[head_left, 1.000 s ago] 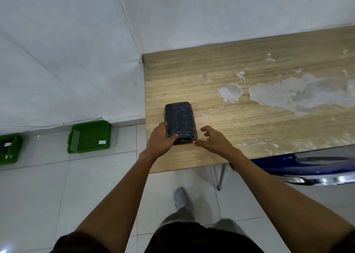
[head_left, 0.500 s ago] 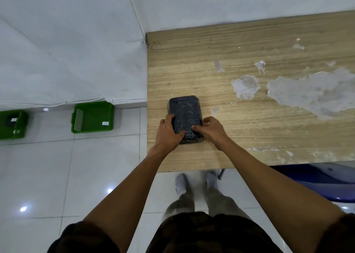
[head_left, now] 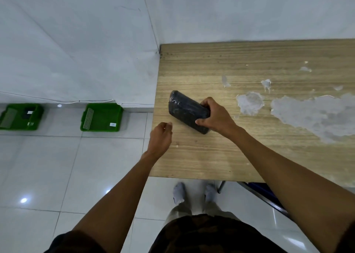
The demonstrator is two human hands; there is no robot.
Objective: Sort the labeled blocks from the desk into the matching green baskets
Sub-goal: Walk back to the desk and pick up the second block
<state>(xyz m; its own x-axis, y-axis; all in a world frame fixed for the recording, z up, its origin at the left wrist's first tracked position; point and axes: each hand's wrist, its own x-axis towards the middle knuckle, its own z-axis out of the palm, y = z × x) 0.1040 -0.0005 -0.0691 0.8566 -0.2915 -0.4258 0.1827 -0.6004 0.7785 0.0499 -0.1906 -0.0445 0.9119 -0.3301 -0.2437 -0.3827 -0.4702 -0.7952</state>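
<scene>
A dark block wrapped in clear film (head_left: 185, 110) is tilted up over the left part of the wooden desk (head_left: 211, 156), its near right end gripped by my right hand (head_left: 215, 116). My left hand (head_left: 160, 139) hovers off the block near the desk's left edge, fingers loosely curled and holding nothing. No label shows on the block. Two green baskets stand on the floor by the wall: one (head_left: 101, 117) with a small white label and nothing inside, another (head_left: 20, 116) at the far left with something dark in it.
White walls meet in a corner behind the desk's left end. The desk top has worn grey patches (head_left: 311, 114) on the right. A blue chair (head_left: 267, 193) sits under the desk's near right. My feet in grey socks (head_left: 194, 193) stand on the white tiled floor.
Both hands were on the flat-lying block; now my right hand alone holds it, turned and raised at an angle. My left hand has let go and drawn back to the left.
</scene>
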